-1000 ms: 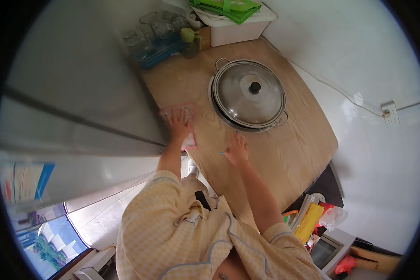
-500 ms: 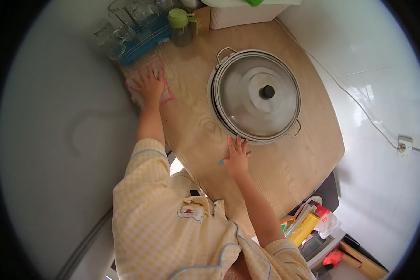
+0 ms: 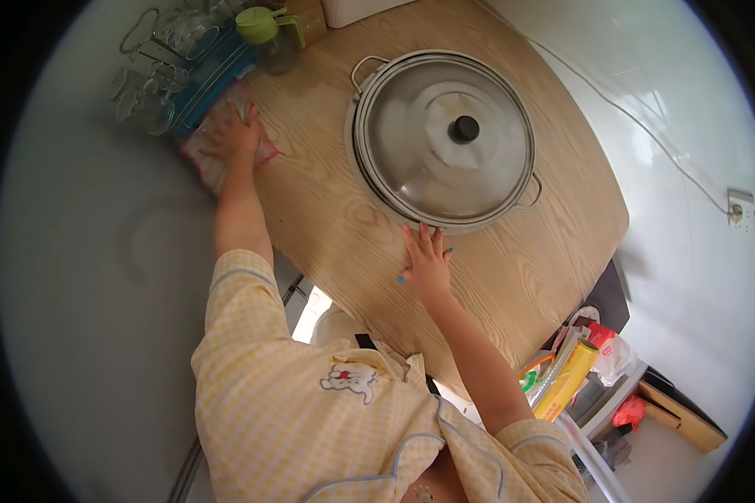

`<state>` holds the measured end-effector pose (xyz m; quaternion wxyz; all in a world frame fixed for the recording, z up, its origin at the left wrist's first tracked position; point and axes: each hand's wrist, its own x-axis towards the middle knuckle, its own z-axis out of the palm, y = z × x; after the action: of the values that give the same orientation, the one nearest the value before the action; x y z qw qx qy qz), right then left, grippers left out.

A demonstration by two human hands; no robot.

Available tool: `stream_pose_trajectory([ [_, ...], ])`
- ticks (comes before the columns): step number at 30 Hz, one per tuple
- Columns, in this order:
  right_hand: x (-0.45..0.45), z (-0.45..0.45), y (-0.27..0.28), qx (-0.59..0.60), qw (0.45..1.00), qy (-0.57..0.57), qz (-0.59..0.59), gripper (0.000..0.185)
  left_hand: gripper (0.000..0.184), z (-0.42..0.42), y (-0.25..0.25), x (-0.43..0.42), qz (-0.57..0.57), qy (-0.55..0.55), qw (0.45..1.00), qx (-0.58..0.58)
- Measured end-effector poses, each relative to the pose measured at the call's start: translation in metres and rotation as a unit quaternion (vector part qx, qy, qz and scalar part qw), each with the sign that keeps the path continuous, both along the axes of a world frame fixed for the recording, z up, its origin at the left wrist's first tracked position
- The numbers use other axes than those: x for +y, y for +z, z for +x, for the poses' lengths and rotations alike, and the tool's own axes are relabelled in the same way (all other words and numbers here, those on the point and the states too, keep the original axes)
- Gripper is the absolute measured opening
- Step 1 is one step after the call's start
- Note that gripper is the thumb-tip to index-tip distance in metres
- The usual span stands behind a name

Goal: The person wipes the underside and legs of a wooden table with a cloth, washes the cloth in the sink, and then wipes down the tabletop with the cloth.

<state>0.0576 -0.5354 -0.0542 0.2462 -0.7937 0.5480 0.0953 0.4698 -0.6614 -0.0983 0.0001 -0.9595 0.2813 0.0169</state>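
Observation:
My left hand (image 3: 233,134) lies flat with spread fingers on a pale cloth with pink edges (image 3: 264,149), at the left edge of the wooden tabletop (image 3: 327,243). Just beyond the cloth are a blue tray (image 3: 218,75) with drinking glasses and a jug with a green lid (image 3: 260,25). My right hand (image 3: 428,267) rests palm down, fingers apart, its fingertips at the near rim of a large metal pot (image 3: 386,201). A metal lid with a black knob (image 3: 428,101) covers the pot, so its contents are hidden.
Walls border the table left and right. A white cable (image 3: 621,102) runs along the right wall to a socket (image 3: 740,210). Below the table's right end are a yellow roll (image 3: 569,377), packets and a red bag (image 3: 629,411). A white box (image 3: 361,10) stands at the back.
My view has shifted, so the pot and tray appear higher and further left. Both hands stay flat, the left on the cloth and the right beside the pot.

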Motion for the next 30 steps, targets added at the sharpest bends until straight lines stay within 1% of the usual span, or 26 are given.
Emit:
stream_pose_trajectory([
  [2, 0.003, -0.001, -0.002, -0.012, 1.0, -0.001, -0.027, 0.096, 0.065, -0.023, 0.001, 0.006, 0.002, -0.103, 0.995, -0.001],
  [3, 0.003, 0.0, -0.003, -0.014, 0.999, -0.008, -0.028, 0.096, 0.065, -0.037, 0.001, 0.01, 0.001, -0.11, 0.994, -0.003],
  [5, 0.003, 0.0, -0.004, -0.007, 0.999, -0.001, -0.034, 0.096, 0.063, -0.072, -0.001, 0.02, -0.01, -0.216, 0.976, -0.03],
  [6, 0.003, 0.0, -0.001, -0.011, 0.999, -0.012, -0.036, 0.096, 0.063, -0.092, 0.001, 0.027, -0.012, -0.227, 0.973, -0.034],
  [8, 0.002, 0.0, 0.008, -0.02, 1.0, -0.014, -0.007, 0.091, 0.061, -0.133, 0.008, 0.046, -0.013, -0.302, 0.953, -0.035],
  [9, 0.003, -0.002, 0.009, -0.027, 0.999, -0.023, -0.011, 0.091, 0.061, -0.152, 0.01, 0.057, -0.015, -0.311, 0.949, -0.043],
  [11, 0.009, -0.008, 0.008, -0.046, 0.999, -0.01, -0.02, 0.083, 0.061, -0.189, 0.011, 0.079, -0.008, -0.345, 0.939, 0.006],
  [12, 0.018, -0.015, 0.005, -0.051, 0.998, -0.023, -0.027, 0.083, 0.061, -0.206, 0.012, 0.093, -0.011, -0.357, 0.934, -0.001],
  [14, 0.037, -0.032, -0.007, -0.125, 0.991, -0.038, -0.023, 0.07, 0.06, -0.238, 0.011, 0.12, 0.018, -0.376, 0.926, 0.032],
  [15, 0.05, -0.043, -0.01, -0.128, 0.99, -0.051, -0.029, 0.07, 0.06, -0.253, 0.012, 0.133, 0.015, -0.389, 0.921, 0.028],
  [17, 0.08, -0.067, -0.012, -0.119, 0.99, -0.029, -0.069, 0.059, 0.059, -0.282, 0.013, 0.159, 0.032, -0.406, 0.913, 0.041],
  [18, 0.095, -0.079, -0.01, -0.119, 0.989, -0.042, -0.075, 0.059, 0.06, -0.298, 0.017, 0.171, 0.053, -0.412, 0.908, 0.049],
  [19, 0.111, -0.09, -0.008, -0.136, 0.986, -0.08, -0.055, 0.058, 0.06, -0.313, 0.017, 0.183, 0.05, -0.424, 0.903, 0.046],
  [20, 0.126, -0.101, -0.007, -0.153, 0.981, -0.118, -0.037, 0.058, 0.06, -0.328, 0.016, 0.194, 0.038, -0.444, 0.894, 0.043],
  [21, 0.142, -0.111, -0.007, -0.153, 0.979, -0.131, -0.044, 0.058, 0.06, -0.343, 0.014, 0.205, 0.027, -0.465, 0.884, 0.041],
  [23, 0.17, -0.131, -0.005, -0.199, 0.961, -0.179, -0.067, 0.057, 0.061, -0.372, 0.016, 0.224, 0.008, -0.502, 0.864, 0.035],
  [25, 0.19, -0.148, 0.008, -0.213, 0.953, -0.205, -0.069, 0.058, 0.061, -0.402, 0.019, 0.24, -0.003, -0.545, 0.838, 0.043],
  [26, 0.197, -0.158, 0.014, -0.229, 0.947, -0.213, -0.066, 0.059, 0.061, -0.419, 0.018, 0.249, -0.037, -0.573, 0.818, 0.048],
  [27, 0.204, -0.167, 0.018, -0.226, 0.944, -0.228, -0.075, 0.059, 0.061, -0.437, 0.019, 0.259, -0.042, -0.586, 0.808, 0.049],
  [29, 0.213, -0.186, 0.026, -0.288, 0.916, -0.257, -0.111, 0.051, 0.062, -0.475, 0.021, 0.279, -0.05, -0.664, 0.743, 0.07],
  [30, 0.219, -0.196, 0.033, -0.286, 0.911, -0.27, -0.119, 0.051, 0.062, -0.492, 0.022, 0.289, -0.053, -0.676, 0.732, 0.069],
])
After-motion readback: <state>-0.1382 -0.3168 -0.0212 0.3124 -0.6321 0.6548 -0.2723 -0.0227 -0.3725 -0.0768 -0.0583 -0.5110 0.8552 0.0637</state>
